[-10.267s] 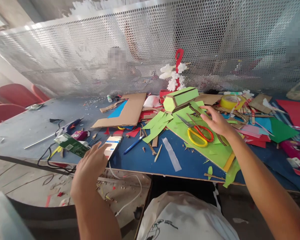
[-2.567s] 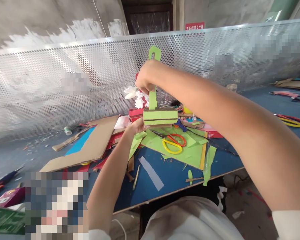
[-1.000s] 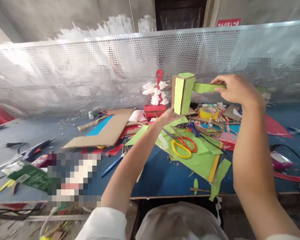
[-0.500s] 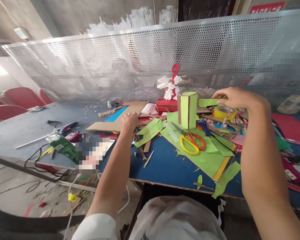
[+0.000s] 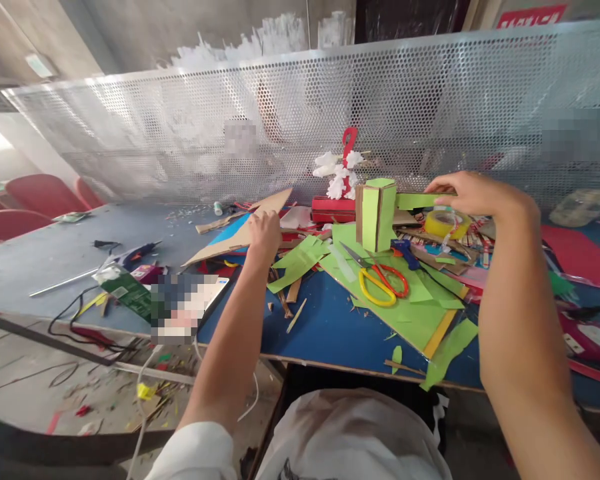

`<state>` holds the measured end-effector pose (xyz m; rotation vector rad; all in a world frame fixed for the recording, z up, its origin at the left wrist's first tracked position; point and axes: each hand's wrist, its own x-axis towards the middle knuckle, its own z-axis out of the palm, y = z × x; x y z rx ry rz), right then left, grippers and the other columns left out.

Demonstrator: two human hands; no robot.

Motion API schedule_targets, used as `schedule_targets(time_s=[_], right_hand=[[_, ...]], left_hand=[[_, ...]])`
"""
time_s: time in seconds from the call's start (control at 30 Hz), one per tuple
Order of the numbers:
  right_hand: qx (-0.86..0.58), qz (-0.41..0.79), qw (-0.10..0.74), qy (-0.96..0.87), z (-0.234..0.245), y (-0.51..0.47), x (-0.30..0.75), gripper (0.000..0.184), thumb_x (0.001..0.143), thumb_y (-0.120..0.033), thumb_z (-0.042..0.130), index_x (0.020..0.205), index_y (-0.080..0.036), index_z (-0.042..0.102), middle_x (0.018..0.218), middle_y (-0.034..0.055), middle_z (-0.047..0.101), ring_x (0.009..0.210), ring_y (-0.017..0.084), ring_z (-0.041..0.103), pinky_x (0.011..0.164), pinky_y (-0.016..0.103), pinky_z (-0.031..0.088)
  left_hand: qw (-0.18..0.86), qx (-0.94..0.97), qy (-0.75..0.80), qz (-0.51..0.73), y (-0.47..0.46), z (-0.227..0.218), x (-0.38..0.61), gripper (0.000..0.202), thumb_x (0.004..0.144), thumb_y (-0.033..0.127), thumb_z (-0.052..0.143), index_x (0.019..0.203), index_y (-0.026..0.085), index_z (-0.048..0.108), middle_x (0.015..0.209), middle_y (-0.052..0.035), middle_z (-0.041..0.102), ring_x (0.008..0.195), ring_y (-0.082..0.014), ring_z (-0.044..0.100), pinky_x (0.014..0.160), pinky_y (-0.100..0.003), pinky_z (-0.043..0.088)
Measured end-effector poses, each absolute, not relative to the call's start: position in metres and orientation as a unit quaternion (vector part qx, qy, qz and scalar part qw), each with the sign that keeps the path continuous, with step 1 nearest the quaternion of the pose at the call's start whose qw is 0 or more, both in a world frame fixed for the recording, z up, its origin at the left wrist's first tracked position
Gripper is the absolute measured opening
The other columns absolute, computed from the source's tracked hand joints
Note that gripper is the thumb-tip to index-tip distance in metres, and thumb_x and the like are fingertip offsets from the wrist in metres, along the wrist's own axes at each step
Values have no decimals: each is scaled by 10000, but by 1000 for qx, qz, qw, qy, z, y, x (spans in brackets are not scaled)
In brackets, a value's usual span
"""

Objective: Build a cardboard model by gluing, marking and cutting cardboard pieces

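My left hand (image 5: 264,235) grips the near edge of a large brown cardboard sheet (image 5: 240,230) with a blue patch and tilts it up off the blue table (image 5: 325,327). My right hand (image 5: 473,195) pinches the end of a green paper strip (image 5: 416,200) that sticks out sideways from a green-covered cardboard box (image 5: 376,215). The box stands on end on a green sheet (image 5: 410,307). Yellow and orange scissors (image 5: 380,283) lie just in front of the box.
A red and white model (image 5: 341,180) stands behind the box, before a perforated metal screen (image 5: 300,113). A yellow tape roll (image 5: 443,223), a blue glue gun (image 5: 405,250), paper scraps, a green circuit board (image 5: 127,293), cables and red chairs (image 5: 30,200) surround the work area.
My left hand has closed on the brown cardboard sheet and raised its near edge. My right hand keeps its hold on the green strip; the box now rests on the table.
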<state>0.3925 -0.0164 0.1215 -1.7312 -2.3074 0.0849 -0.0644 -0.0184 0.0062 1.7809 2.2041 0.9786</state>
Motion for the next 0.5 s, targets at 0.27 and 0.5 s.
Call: schedule_targets(time_s=[0.27, 0.5], right_hand=[[-585, 24, 176, -791, 116, -2, 419, 414, 1029, -314, 632, 1406, -229, 781, 1391, 140, 820, 1234, 348, 776, 1101, 478, 591], [-566, 26, 209, -797, 116, 1, 430, 424, 1005, -497, 723, 1365, -292, 817, 1338, 102, 842, 1258, 373, 789, 1161, 522, 600]], left_hand=[[-46, 752, 635, 170, -5, 15, 29, 395, 1044, 213, 578, 1407, 178, 729, 1410, -217, 790, 1317, -387, 747, 1074, -441, 552], [34, 567, 799, 197, 12, 2, -83, 230, 898, 380, 840, 1034, 209, 768, 1278, -291, 820, 1334, -526, 738, 1087, -602, 561]])
